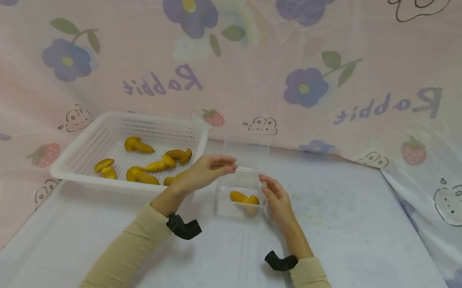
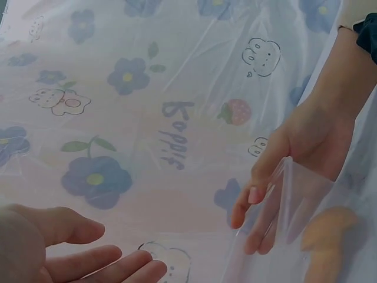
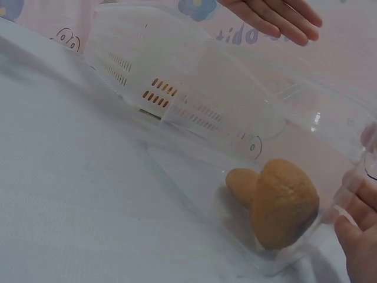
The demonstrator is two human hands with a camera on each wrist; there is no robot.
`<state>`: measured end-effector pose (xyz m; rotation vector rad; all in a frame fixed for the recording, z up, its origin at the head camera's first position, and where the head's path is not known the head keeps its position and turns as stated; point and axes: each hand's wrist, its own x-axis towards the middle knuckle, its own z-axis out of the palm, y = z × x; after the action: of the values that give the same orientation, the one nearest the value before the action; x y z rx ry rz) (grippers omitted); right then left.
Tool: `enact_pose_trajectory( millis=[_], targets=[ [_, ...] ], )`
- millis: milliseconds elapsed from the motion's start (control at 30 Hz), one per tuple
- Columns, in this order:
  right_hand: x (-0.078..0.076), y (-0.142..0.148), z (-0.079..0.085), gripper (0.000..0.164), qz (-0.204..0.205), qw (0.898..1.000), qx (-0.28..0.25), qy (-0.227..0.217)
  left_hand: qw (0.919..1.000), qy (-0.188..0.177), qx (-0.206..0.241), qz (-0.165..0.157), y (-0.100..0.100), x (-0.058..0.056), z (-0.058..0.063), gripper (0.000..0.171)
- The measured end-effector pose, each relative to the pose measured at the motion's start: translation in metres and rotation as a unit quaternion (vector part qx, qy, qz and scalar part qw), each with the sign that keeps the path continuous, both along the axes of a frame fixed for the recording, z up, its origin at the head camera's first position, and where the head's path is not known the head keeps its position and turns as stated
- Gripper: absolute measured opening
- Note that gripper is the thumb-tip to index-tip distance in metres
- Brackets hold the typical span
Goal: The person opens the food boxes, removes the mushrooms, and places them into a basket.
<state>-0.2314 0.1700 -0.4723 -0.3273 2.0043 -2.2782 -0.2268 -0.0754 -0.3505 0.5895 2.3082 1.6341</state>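
Note:
A clear plastic box stands on the table with one yellow-brown mushroom lying inside. Its transparent lid seems to stand raised at the back, though its edges are faint. My left hand hovers above the box's left side, fingers extended and holding nothing. At the box's right wall is my right hand, its fingers loosely bent beside the rim; whether they touch it I cannot tell. The right wrist view shows the mushroom close up through the clear wall, with right-hand fingers at the far end.
To the left stands a white perforated basket holding several yellow mushrooms. My left forearm passes by its right front corner. A white cloth covers the table, and a patterned curtain hangs behind it.

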Motion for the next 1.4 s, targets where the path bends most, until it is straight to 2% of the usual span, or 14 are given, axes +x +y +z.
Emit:
enact_pose_trajectory(
  millis=[133,467,633,767,933,1067,1167,1400],
  targets=[
    [0.000,0.000,-0.001,0.044,-0.003,1.000,-0.001,-0.002,0.9999,0.003,-0.009,-0.005,0.008,-0.002,-0.007,0.040],
    [0.001,-0.001,0.002,0.042,-0.003,1.000,0.016,-0.001,0.9992,-0.019,-0.027,-0.024,0.033,-0.009,-0.031,0.040],
    [0.000,-0.001,0.002,0.041,0.001,1.000,0.020,0.001,0.9981,-0.030,-0.044,-0.029,0.044,-0.013,-0.035,0.042],
    [0.000,0.000,0.002,0.041,0.008,1.000,0.020,0.000,0.9965,-0.025,-0.063,-0.048,0.051,-0.019,-0.042,0.046],
    [0.000,0.001,0.000,0.041,0.011,1.000,0.012,0.002,0.9902,-0.016,-0.108,-0.088,0.057,-0.030,-0.048,0.045],
    [0.000,0.002,0.000,0.041,0.011,1.000,0.003,0.011,0.9791,-0.004,-0.157,-0.129,0.061,-0.036,-0.048,0.045],
    [0.000,0.003,0.000,0.040,0.014,1.000,-0.002,0.017,0.9725,0.009,-0.182,-0.145,0.064,-0.041,-0.048,0.047],
    [0.000,0.003,0.000,0.041,0.018,1.000,0.000,0.022,0.9735,-0.003,-0.177,-0.145,0.065,-0.048,-0.056,0.049]
  ],
)
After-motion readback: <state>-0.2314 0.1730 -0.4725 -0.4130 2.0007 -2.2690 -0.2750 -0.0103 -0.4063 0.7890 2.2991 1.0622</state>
